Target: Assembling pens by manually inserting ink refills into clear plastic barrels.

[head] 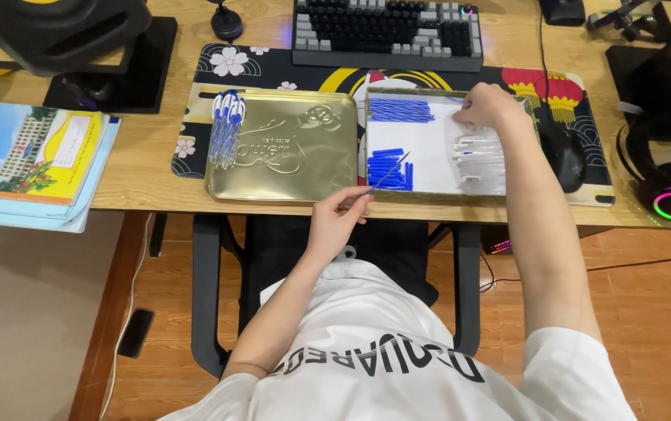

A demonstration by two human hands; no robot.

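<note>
Blue and thin, a pen refill [388, 173] is pinched between the fingertips of the left hand [335, 218], its tip slanting up over the near edge of a shallow tray [429, 195]. The right hand [490, 106] rests fingers down at the tray's far side, on a heap of clear pen barrels [479, 162]; its grip is hidden. Blue caps [388, 170] and more refills [400, 110] lie inside. Left of the tray sits a gold tin lid [285, 148] bearing assembled pens [226, 127].

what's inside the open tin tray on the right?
In the tin tray: thin blue refills at the back, short blue caps in front, clear pen barrels on the right. The right hand covers the far corner; anything under it is hidden.
</note>
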